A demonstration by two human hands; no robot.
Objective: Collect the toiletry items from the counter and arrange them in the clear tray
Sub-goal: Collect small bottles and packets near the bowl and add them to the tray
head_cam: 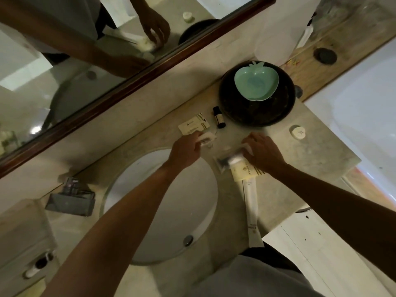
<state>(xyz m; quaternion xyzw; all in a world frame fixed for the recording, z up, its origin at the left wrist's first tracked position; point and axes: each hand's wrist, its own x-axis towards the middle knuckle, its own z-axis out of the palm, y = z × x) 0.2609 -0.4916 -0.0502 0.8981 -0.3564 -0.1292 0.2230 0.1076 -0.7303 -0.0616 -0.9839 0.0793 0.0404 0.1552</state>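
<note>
My left hand is closed on a small white packet lifted just above the counter, in front of a cream sachet. My right hand grips a white item over the clear tray, whose edges are hard to make out. In or on the tray lie a cream box and a long white sleeve that sticks out toward me. A small black bottle lies beside the dark bowl. A white round jar stands at the right.
A dark round bowl holds a mint apple-shaped dish. The white sink basin lies under my left forearm. A grey holder stands to the left of the sink. A framed mirror runs along the back.
</note>
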